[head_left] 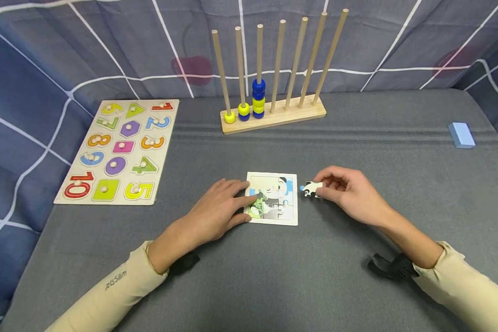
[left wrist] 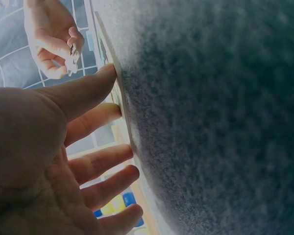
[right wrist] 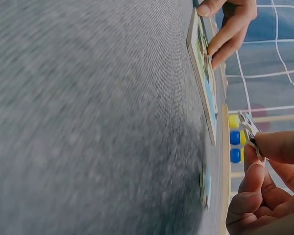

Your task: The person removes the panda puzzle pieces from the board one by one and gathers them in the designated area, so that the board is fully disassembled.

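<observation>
A square jigsaw board [head_left: 291, 222] with a panda picture lies flat in the middle of the table; pieces fill much of it, and a pale area shows at its upper left. My left hand [head_left: 216, 207] rests at the board's left side, fingers extended, one fingertip on the picture and the thumb at the lower left corner. To the right of the board, my right hand [head_left: 350, 193] pinches a black-and-white puzzle piece [head_left: 311, 188] between thumb and fingers, raised above the table. In the right wrist view another flat piece [right wrist: 206, 188] with light blue lies on the table below that hand.
A wooden number-and-shape peg board [head_left: 159, 184] lies at the left. At the back stands a bead rack [head_left: 274, 119] with upright rods and several yellow and blue beads. A light blue block [head_left: 462, 135] sits far right. Checked cloth [head_left: 128, 46] hangs behind.
</observation>
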Tool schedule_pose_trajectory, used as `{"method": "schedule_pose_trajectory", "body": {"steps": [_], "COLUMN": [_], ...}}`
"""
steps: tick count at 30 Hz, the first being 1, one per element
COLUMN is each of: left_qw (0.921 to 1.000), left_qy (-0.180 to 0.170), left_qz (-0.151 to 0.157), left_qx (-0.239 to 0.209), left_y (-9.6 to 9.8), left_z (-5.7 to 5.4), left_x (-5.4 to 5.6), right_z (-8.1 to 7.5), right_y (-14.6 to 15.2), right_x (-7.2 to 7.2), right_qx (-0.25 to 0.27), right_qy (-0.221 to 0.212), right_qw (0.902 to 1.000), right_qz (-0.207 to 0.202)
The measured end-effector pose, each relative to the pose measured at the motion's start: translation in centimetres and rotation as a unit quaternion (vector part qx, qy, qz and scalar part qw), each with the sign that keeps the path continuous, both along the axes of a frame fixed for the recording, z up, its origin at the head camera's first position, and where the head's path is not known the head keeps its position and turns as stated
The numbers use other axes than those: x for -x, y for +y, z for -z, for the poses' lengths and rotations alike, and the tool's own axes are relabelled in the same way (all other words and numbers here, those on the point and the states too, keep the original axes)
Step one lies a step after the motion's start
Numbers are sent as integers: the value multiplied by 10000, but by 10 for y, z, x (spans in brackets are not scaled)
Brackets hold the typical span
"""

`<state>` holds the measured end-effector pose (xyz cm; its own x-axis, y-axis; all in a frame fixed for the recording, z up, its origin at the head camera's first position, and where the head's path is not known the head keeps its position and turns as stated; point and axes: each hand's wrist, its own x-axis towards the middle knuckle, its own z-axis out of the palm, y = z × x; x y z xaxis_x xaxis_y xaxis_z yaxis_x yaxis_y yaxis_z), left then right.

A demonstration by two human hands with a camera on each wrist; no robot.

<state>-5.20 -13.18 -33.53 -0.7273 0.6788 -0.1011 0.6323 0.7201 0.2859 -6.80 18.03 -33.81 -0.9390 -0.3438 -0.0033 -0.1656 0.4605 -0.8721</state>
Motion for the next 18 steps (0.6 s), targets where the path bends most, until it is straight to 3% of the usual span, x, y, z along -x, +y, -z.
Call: {"method": "schedule_pose_trajectory", "body": {"steps": [18], "left_qw": [10000], "left_qy": [-50], "left_qz": [-24], "left_qx": [-35], "left_y": [0], "left_z": [1], "left_x": [0], "right_z": [7], "right_y": [41], "right_x": [-4], "right_qx": [-320], "right_qy": [-58], "right_qw": [9985], "right_qz": [445]}}
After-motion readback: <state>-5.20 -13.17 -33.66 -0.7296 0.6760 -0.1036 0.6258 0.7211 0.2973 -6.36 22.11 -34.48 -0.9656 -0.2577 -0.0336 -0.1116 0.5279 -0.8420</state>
